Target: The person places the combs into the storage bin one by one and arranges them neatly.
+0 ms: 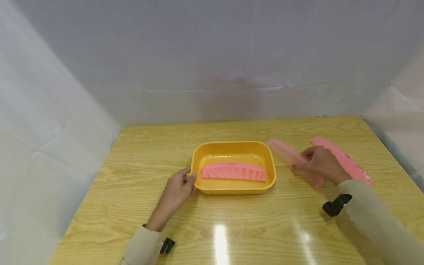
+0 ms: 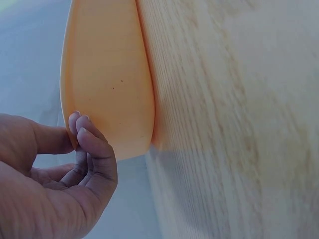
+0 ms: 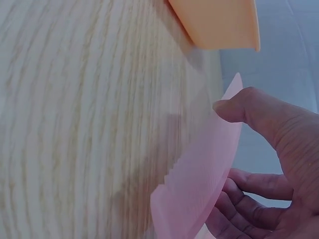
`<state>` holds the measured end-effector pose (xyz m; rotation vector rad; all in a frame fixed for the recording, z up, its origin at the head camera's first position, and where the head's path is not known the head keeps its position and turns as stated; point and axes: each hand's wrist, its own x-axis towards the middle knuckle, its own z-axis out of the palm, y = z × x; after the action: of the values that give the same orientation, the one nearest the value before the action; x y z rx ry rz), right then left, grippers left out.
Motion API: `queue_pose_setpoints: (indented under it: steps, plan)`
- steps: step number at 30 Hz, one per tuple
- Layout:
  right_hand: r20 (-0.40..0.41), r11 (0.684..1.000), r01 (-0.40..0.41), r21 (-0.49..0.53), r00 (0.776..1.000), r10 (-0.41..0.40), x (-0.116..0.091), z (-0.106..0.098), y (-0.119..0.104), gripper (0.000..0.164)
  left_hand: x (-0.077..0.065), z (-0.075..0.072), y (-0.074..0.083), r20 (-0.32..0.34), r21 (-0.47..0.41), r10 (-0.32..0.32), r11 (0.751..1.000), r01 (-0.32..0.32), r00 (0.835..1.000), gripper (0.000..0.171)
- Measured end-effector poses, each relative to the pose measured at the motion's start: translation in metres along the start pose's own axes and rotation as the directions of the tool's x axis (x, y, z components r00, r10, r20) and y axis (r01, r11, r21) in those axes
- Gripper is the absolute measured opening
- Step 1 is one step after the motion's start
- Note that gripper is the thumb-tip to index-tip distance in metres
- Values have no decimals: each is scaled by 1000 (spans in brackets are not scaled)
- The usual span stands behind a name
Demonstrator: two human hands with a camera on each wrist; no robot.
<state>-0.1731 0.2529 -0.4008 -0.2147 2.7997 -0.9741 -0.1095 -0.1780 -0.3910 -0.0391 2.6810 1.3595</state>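
A yellow plastic basin [image 1: 233, 191] stands on the wooden table, with one pink comb [image 1: 233, 172] lying inside it, teeth toward the near side. At the basin's left end my left hand [image 1: 177, 189] pinches the rim between thumb and fingers; the left wrist view shows the basin wall [image 2: 109, 64] in that grip. To the right of the basin my right hand [image 1: 319, 163] holds a second pink comb [image 1: 286, 151], blurred in the head view. In the right wrist view the thumb lies on one face of this comb [image 3: 204, 159], the fingers behind it.
Another pink comb [image 1: 344, 159], with a printed pattern near one end, lies on the table [image 1: 149, 154] beyond and beside my right hand, partly hidden by it. White sheeting [image 1: 232, 103] hangs behind the table and along both sides.
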Motion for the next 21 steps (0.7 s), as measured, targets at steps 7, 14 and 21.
queue_pose_setpoints:
  steps: [7,14,21]
  plan:
    - [-34,1000,2,-1,999,-2,1,-5,-6,66,0,0,1,3,-2,2,1000,-2,1000,45]
    - [-61,1000,3,1,998,-3,6,-12,-19,63,0,0,1,0,6,0,1000,0,1000,44]
    - [-42,1000,9,8,999,-9,11,-16,-39,71,-1,0,1,2,9,4,1000,-4,1000,44]
